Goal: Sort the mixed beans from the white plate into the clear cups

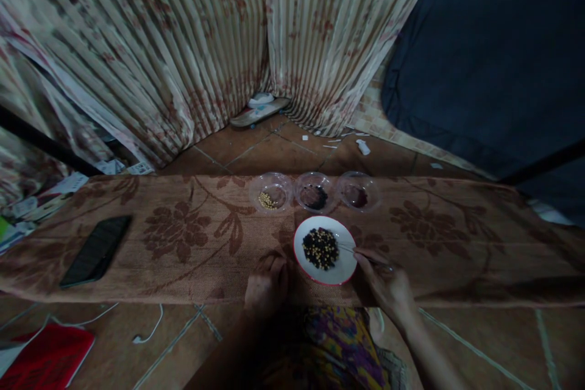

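Observation:
A white plate with a red rim [346, 233] holds a mixed heap of dark and yellowish beans [320, 248]. At its right edge my right hand [386, 280] grips a thin metal utensil [380, 265], its tip reaching over the plate beside the heap; the utensil's exact kind is unclear. My left hand [267, 283] rests closed on the cloth, left of the plate and apart from it. Behind the plate stand three clear plastic bowls in a row: the left bowl [281, 186] has yellowish beans, the middle bowl [315, 180] black ones, the right bowl [359, 181] a few dark reddish ones.
A brown flower-patterned cloth [219, 274] covers the long narrow table. A dark phone [97, 251] lies at the left. Beyond the table are striped curtains [201, 42], a skateboard [260, 112] and small white scraps on the tiled floor. A red bag [52, 353] lies at lower left.

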Demonstrator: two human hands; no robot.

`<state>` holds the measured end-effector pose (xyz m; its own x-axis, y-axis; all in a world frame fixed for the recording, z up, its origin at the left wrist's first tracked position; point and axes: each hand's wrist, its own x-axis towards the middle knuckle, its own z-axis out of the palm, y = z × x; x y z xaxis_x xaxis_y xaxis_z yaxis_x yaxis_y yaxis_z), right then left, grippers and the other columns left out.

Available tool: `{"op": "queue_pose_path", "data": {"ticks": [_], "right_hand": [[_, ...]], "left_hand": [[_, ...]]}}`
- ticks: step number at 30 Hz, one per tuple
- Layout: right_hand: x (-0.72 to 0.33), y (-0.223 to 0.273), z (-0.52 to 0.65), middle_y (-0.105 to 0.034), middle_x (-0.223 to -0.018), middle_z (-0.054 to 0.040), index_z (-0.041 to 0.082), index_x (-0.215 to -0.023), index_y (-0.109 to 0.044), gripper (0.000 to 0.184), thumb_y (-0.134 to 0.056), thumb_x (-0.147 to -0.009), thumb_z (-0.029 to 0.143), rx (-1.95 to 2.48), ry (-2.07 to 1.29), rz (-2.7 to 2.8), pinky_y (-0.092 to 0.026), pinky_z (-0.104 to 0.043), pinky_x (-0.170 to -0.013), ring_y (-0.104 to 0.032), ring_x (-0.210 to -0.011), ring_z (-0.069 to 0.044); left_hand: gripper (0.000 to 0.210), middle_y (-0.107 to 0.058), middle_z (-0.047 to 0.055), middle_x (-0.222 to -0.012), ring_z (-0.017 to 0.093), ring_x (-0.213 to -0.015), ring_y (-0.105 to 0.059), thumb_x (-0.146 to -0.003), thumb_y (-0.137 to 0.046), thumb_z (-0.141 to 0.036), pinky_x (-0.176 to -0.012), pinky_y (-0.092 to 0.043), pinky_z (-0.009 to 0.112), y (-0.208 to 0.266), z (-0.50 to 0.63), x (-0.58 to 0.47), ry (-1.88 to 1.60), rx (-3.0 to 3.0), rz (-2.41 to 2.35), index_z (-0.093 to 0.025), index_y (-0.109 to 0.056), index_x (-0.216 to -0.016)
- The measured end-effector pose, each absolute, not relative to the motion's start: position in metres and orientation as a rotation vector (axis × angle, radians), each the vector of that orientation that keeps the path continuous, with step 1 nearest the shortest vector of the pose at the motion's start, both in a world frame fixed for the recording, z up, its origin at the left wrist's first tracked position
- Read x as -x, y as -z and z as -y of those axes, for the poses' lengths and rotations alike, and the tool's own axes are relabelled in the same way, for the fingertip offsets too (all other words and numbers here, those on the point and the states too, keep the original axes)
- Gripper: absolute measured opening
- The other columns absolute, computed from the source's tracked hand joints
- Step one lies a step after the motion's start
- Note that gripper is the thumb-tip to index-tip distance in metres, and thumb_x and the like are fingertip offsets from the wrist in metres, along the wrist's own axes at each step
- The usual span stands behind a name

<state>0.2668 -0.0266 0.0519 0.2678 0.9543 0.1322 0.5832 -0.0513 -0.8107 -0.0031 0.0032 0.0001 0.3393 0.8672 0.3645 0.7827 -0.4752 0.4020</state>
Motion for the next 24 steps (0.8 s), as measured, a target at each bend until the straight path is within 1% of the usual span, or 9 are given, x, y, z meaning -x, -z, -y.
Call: {"op": "queue_pose_path", "data": {"ticks": [9, 15, 21, 24], "right_hand": [[-0.2636, -0.0497, 0.0238, -0.074, -0.1, -0.0081, 0.023, -0.091, -0.075, 0.036, -0.058, -0.085, 0.054, 1.752, -0.575, 1.406, -0.055, -0.037, -0.082, -0.07, -0.091, -0.025], [-0.2623, -0.0538, 0.0231, -0.075, -0.093, -0.0073, 0.023, -0.087, -0.075, 0.033, -0.058, -0.085, 0.051, 1.697, -0.512, 1.482, -0.056, -0.035, -0.077, -0.07, -0.087, -0.024], [-0.2657, -0.0513, 0.0253, -0.075, -0.098, -0.0078, 0.023, -0.089, -0.075, 0.03, -0.059, -0.086, 0.049, 1.682, -0.519, 1.501, -0.057, -0.037, -0.079, -0.07, -0.088, -0.025], [-0.2671, -0.0496, 0.0253, -0.075, -0.098, -0.0075, 0.024, -0.089, -0.075, 0.029, -0.058, -0.087, 0.047, 1.674, -0.499, 1.537, -0.056, -0.037, -0.08, -0.07, -0.088, -0.025]], "left_hand": [[0.014, -0.062, 0.003, -0.084, 0.016, -0.082, -0.06, -0.093, -0.045, -0.02, -0.073, -0.05, 0.027, -0.0015, -0.0033, 0.0026, -0.822, -2.409, -1.488, -0.021, -0.057, -0.087], [0.015, -0.062, 0.003, -0.08, 0.016, -0.078, -0.06, -0.092, -0.045, -0.02, -0.068, -0.05, 0.026, -0.0028, -0.003, 0.0026, -0.828, -2.447, -1.508, -0.022, -0.058, -0.086], [0.016, -0.062, 0.003, -0.08, 0.016, -0.078, -0.059, -0.094, -0.044, -0.021, -0.071, -0.049, 0.027, -0.0011, -0.0029, 0.0027, -0.801, -2.429, -1.521, -0.022, -0.058, -0.087], [0.015, -0.062, 0.002, -0.081, 0.016, -0.079, -0.06, -0.094, -0.044, -0.021, -0.071, -0.049, 0.027, -0.0003, -0.0027, 0.0031, -0.793, -2.422, -1.526, -0.022, -0.058, -0.087]]}}
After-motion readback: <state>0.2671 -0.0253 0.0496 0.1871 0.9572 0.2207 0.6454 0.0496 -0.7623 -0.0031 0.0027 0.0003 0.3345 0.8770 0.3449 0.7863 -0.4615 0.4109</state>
